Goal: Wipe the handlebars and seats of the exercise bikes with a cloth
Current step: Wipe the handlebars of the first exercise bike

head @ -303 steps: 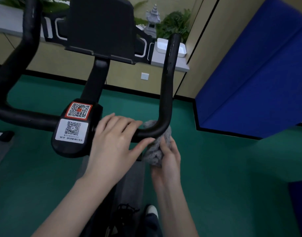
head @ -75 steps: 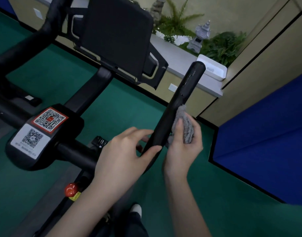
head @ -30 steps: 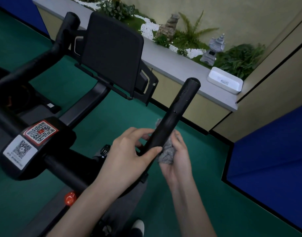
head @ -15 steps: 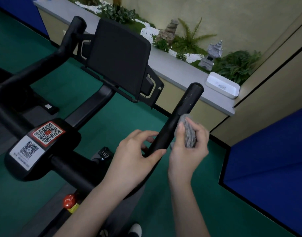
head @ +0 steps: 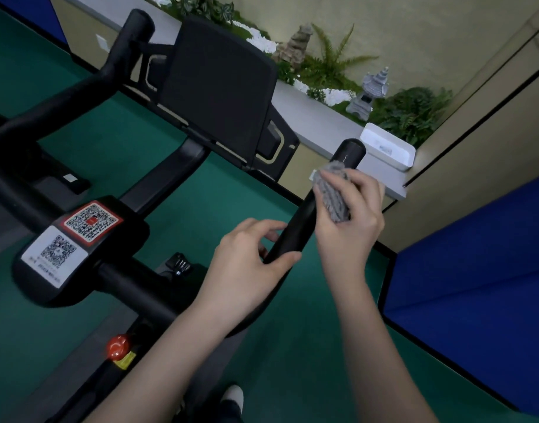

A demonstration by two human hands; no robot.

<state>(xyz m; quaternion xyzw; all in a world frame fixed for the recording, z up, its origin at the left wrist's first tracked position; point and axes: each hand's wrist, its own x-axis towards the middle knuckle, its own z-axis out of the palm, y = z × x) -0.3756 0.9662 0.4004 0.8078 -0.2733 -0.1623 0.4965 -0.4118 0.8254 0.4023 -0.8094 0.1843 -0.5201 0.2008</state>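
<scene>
A black exercise bike stands in front of me. Its right handlebar (head: 302, 221) rises toward its rounded tip near the ledge. My right hand (head: 350, 215) grips a grey cloth (head: 332, 193) wrapped against the bar just below the tip. Lower on the same bar, my left hand (head: 247, 270) holds it with thumb and fingers curled round. The left handlebar (head: 79, 90) curves up at the far left. The seat is out of view.
A dark screen panel (head: 216, 87) sits between the bars, above a stem block with QR stickers (head: 76, 236). A red knob (head: 118, 346) is on the frame below. A grey ledge (head: 311, 117) with plants and a white box (head: 387, 151) lies behind. Blue mats (head: 476, 270) stand right.
My right hand has slid the cloth up the right handlebar from mid-bar to just under the tip. My left hand has kept its hold lower on the bar.
</scene>
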